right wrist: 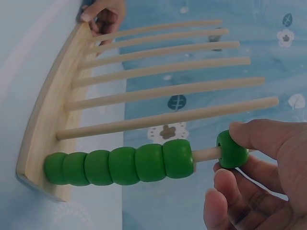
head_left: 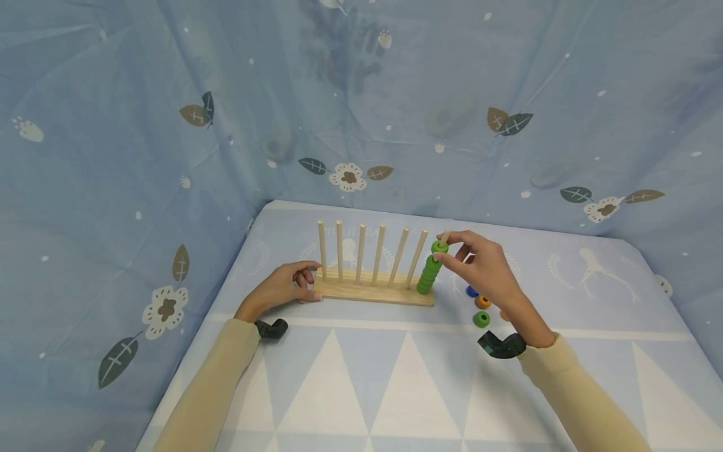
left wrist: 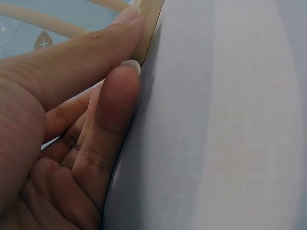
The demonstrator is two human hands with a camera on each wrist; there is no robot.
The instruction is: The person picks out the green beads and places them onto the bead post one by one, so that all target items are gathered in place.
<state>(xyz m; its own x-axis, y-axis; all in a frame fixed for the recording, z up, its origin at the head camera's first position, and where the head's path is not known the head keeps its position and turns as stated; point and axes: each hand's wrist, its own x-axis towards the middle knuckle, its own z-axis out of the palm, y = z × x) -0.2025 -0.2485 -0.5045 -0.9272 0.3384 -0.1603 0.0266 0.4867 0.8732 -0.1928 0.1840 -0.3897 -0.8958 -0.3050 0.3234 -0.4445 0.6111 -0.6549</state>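
A wooden peg rack (head_left: 373,294) stands on the table, with several upright rods along its base. My left hand (head_left: 284,284) grips the base's left end between thumb and fingers. At the rightmost rod, my right hand (head_left: 487,265) pinches a green bead (right wrist: 233,150) that is threaded on the rod near its tip. Several green beads (right wrist: 124,165) are stacked below it on that same rod, and a bare stretch of rod shows between them and the pinched bead. The other rods carry no beads. In the left wrist view, the thumb and a fingertip touch the base's corner.
Right of the rack, loose beads lie on the table: a green bead (head_left: 481,319), an orange bead (head_left: 482,302) and a blue bead (head_left: 472,291), partly behind my right hand. Another orange piece (head_left: 504,315) shows beside my wrist. Patterned blue cloth (head_left: 350,113) hangs behind the table.
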